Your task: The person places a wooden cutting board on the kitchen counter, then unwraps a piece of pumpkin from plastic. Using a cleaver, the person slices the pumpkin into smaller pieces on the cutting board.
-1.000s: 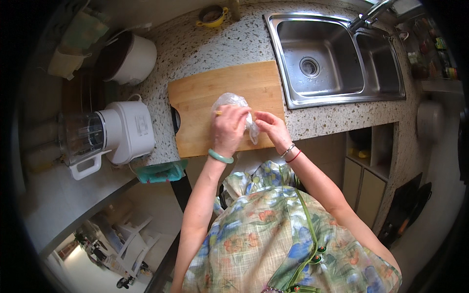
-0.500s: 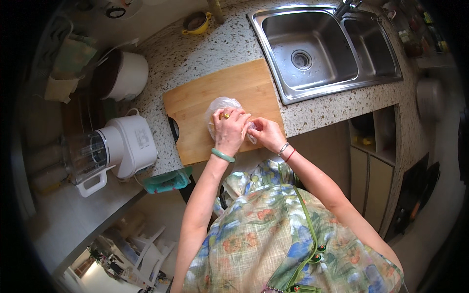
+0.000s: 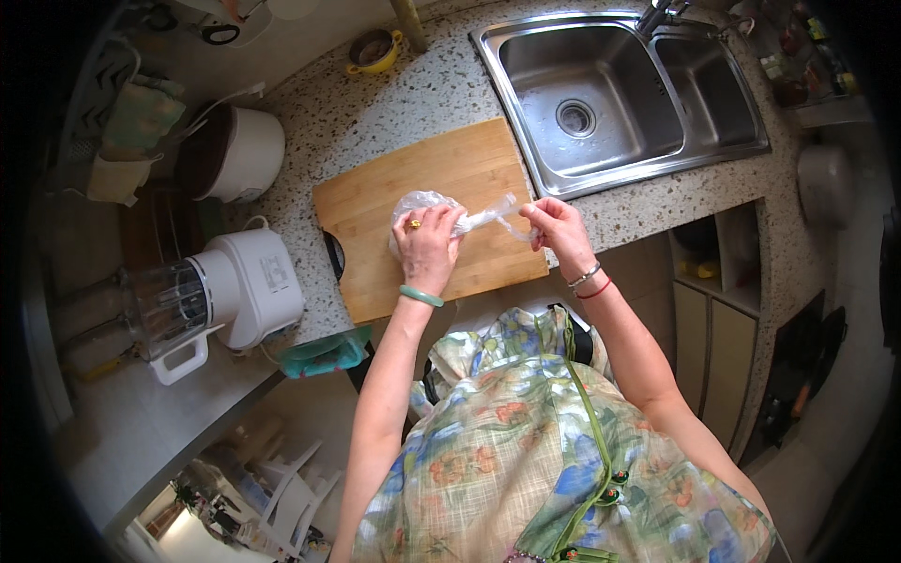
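Note:
A clear plastic bag [image 3: 425, 199] rests on a wooden cutting board [image 3: 375, 188] on the counter. Over its bunched body lies my left hand [image 3: 431, 246], fingers wrapped round it and a green bangle at the wrist. My right hand [image 3: 559, 230] pinches the bag's stretched end, just past the board's right edge, so the twisted plastic runs taut between both hands. What the bag contains is hidden under my left hand.
Right of the board is a double steel sink [image 3: 601, 103]. On the left stand a white food processor [image 3: 253, 286] and a white rice cooker [image 3: 249, 150]. A yellow bowl [image 3: 375, 54] sits at the back, and a teal container [image 3: 324, 355] hangs at the counter's front edge.
My right hand has moved right, away from my left, drawing the bag's end out into a stretched strand. My left hand has shifted slightly left, still on the bag.

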{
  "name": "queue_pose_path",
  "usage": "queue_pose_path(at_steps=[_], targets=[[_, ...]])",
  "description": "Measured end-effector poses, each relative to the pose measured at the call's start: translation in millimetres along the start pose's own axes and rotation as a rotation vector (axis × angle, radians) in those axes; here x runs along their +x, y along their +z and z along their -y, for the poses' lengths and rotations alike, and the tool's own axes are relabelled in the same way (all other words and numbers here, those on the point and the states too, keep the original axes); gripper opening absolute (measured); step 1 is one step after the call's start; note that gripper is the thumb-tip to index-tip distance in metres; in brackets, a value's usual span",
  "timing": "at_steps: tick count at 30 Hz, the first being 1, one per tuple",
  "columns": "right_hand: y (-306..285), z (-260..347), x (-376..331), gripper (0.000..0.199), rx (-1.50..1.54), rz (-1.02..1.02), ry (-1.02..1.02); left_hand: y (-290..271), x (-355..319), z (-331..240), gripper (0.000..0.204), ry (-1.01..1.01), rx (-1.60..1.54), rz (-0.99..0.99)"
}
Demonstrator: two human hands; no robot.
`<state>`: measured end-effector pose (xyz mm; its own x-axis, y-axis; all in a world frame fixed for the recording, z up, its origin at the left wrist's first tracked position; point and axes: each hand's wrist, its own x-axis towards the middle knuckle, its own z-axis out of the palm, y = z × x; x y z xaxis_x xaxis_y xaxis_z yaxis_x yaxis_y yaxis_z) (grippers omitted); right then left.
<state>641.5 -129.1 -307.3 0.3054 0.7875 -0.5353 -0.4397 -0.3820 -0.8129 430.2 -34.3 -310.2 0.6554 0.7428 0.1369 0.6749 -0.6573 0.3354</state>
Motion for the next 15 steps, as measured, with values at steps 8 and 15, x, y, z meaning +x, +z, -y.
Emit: queue_pose_path(at_steps=[8,15], targets=[[1.4,8.7,-4.7,0.032,0.552,0.121,0.080,4.2,5.8,3.5,0.034,-0.083,-0.092,-0.099],[48.8,-31.2,9.9,0.033,0.126,0.091,0.059,3.3,3.3,9.2,0.030,-0.226,-0.107,-0.158]])
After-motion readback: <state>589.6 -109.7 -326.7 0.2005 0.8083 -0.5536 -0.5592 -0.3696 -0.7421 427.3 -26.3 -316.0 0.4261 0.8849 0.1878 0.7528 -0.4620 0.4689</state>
